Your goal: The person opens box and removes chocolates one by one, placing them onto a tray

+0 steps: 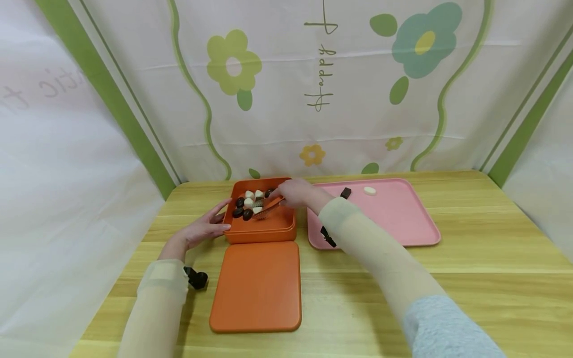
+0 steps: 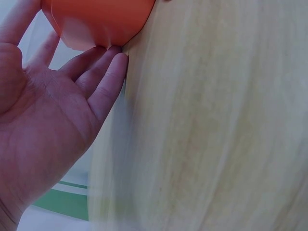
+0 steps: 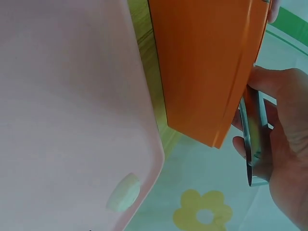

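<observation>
An orange box (image 1: 261, 235) holds several dark and white candy-like pieces (image 1: 248, 203) in its left half. My left hand (image 1: 201, 231) rests against the box's left side, with thumb and fingers spread; in the left wrist view its fingertips are right at the box wall (image 2: 101, 21). My right hand (image 1: 293, 193) grips metal tongs (image 3: 255, 139) over the box's right rear edge. The tong ends reach down among the pieces, close round a white one; whether they pinch it I cannot tell.
A pink tray (image 1: 389, 219) stands right of the box, under my right forearm, with one white oval piece (image 1: 369, 191) on it. The orange lid (image 1: 257, 288) lies flat in front of the box. A printed curtain (image 1: 277, 124) hangs behind the wooden table (image 1: 474, 238).
</observation>
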The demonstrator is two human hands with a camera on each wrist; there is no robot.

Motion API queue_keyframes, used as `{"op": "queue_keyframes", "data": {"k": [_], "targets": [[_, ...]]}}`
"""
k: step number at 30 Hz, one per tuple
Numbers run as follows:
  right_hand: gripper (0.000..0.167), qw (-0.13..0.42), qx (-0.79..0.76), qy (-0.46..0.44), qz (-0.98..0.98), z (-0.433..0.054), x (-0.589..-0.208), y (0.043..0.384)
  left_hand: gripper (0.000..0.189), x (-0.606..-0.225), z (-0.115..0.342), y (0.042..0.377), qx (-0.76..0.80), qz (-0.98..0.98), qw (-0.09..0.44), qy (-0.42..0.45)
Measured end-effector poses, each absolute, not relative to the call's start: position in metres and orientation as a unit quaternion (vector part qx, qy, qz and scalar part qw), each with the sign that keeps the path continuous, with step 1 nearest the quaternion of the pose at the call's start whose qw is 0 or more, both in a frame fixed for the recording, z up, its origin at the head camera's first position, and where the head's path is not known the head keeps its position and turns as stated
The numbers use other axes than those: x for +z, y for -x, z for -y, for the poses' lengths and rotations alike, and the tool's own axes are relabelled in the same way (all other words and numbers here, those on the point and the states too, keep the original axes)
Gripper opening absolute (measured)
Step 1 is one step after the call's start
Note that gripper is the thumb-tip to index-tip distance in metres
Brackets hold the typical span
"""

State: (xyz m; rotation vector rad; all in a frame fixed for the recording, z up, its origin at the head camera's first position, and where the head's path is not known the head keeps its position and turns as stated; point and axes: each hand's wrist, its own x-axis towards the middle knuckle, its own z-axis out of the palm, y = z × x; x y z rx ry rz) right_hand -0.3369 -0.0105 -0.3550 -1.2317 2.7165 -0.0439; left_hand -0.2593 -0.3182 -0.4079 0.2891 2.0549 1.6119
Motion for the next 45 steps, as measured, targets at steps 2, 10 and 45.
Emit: {"op": "queue_keyframes", "data": {"k": [2,10,45], "targets": [[0.041,0.086,-0.025,0.412,-0.907,0.009,-0.355,0.336,0.085,-0.408,0.318,0.26,0.594,-0.756,0.255,-0.106],[0.04,0.071,-0.03,0.415,-0.906,0.005,-0.355,0.336,0.086,-0.406,0.315,0.261,0.593,-0.756,0.255,-0.104],[0.034,-0.005,-0.085,0.489,-0.868,-0.059,-0.317,0.304,0.082,-0.4,0.313,0.257,0.509,-0.83,0.197,-0.112]]}}
